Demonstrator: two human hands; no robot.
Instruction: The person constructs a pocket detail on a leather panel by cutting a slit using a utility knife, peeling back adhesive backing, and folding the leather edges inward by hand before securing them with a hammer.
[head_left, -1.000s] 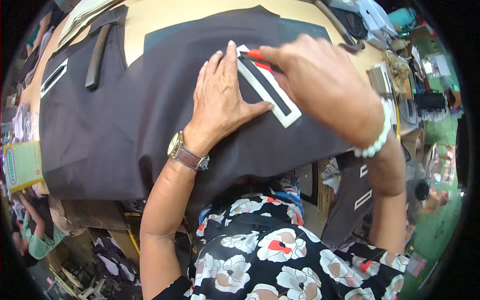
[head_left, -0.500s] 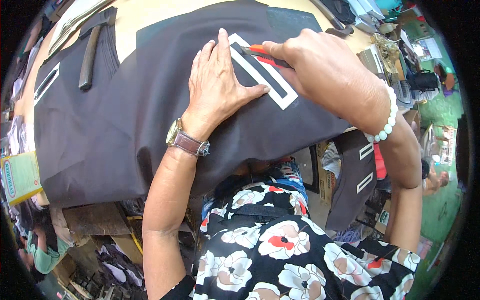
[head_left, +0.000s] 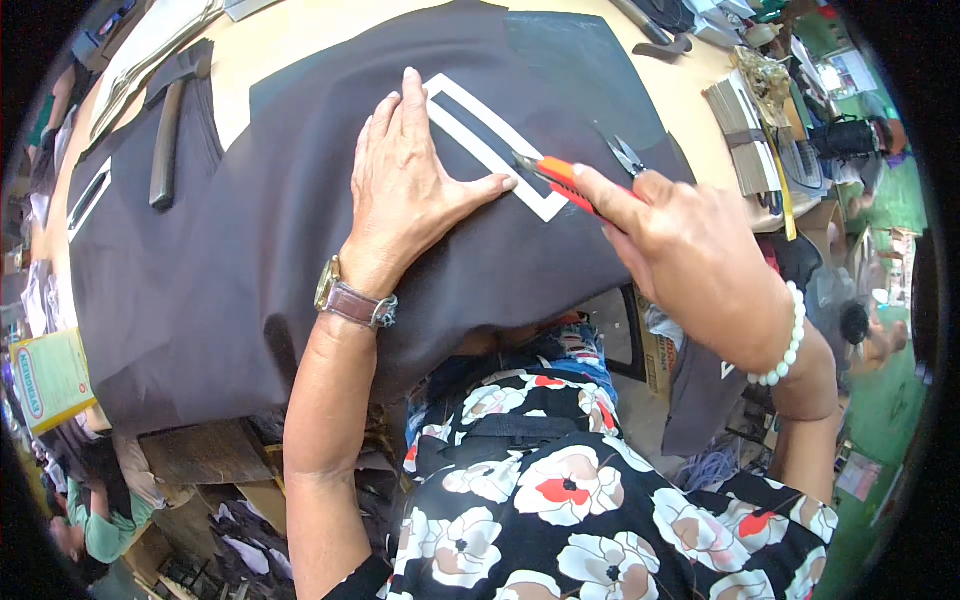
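Left hand (head_left: 405, 190) lies flat, fingers spread, palm pressing the dark fabric (head_left: 250, 260) onto the table (head_left: 300, 40). Thumb stretched right, its tip just beside the knife blade. Wristwatch (head_left: 345, 298) on that wrist.

Right hand (head_left: 680, 250) closed around an orange utility knife (head_left: 553, 178), forefinger laid along its back; blade tip rests on the white rectangular outline (head_left: 490, 145) marked on the fabric, between the two hands. White bead bracelet (head_left: 782, 345) at that wrist.

Against the frame half a second back: the right hand has drawn away from the left, toward the person's right, so the knife now shows plainly beyond the knuckles instead of lying tucked under them. The left hand holds the same place over the outline's near end.

Beyond the right hand, small scissors (head_left: 625, 155) on the cloth. Far out past the left hand, a hammer (head_left: 168, 125).
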